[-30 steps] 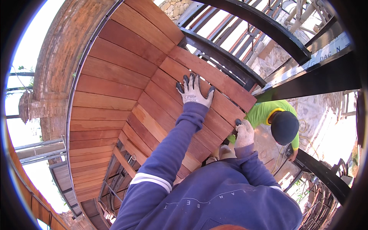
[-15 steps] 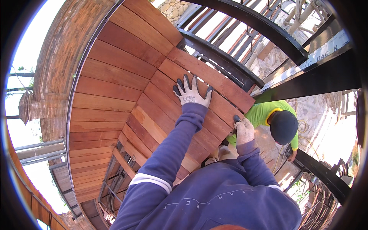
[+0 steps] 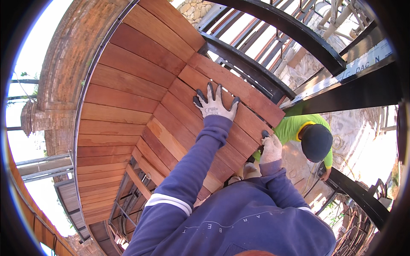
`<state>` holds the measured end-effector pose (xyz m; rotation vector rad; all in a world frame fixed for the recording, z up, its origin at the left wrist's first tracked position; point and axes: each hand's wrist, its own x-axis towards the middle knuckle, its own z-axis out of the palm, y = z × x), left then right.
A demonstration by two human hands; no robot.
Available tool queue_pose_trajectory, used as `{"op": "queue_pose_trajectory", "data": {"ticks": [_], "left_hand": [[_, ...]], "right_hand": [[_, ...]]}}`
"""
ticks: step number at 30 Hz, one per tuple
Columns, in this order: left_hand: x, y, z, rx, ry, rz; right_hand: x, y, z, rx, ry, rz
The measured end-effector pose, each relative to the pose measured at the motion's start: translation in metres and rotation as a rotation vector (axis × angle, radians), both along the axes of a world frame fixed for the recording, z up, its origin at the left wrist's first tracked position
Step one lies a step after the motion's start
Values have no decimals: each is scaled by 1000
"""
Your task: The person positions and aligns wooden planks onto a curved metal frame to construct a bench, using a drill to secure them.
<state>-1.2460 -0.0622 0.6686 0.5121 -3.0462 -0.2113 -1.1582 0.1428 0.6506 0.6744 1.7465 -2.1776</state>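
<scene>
My left hand (image 3: 216, 106), in a pale glove with dark fingertips, lies on a reddish-brown wooden plank (image 3: 250, 119) with its fingers spread. My right hand (image 3: 271, 149), gloved too, is closed around the right end of that plank. One dark fingertip shows on top; the fingers beneath are hidden. Along the far side runs an outer plank (image 3: 239, 87), with a narrow gap between the two. On the near side, more planks (image 3: 200, 136) lie side by side and meet the angled left section of boards (image 3: 124, 87) at a seam.
At the right, below the deck level, a person in a bright green shirt (image 3: 314, 119) and dark cap bends down. Black steel beams (image 3: 358, 81) cross the upper right, and open framework lies beyond. A wooden strip (image 3: 137, 181) spans a gap in the boards at lower left.
Both hands stay at the same plank. My right hand has shifted very slightly at the plank's end; otherwise the view has moved only a little.
</scene>
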Motion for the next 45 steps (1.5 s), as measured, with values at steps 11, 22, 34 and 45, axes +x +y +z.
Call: {"op": "queue_pose_trajectory", "data": {"ticks": [11,22,34,45], "left_hand": [[1,-4,-1,74,7,-38],[-2,-4,-3,48,6,-13],[0,-1,-3,21,38,9],[-2,-5,-8,31,32,-1]], "right_hand": [[0,4,-4,-43,-65,12],[-13,10,3,69,7,129],[-18,12,-1,88,1,132],[-16,15,-3,64,-39,150]]}}
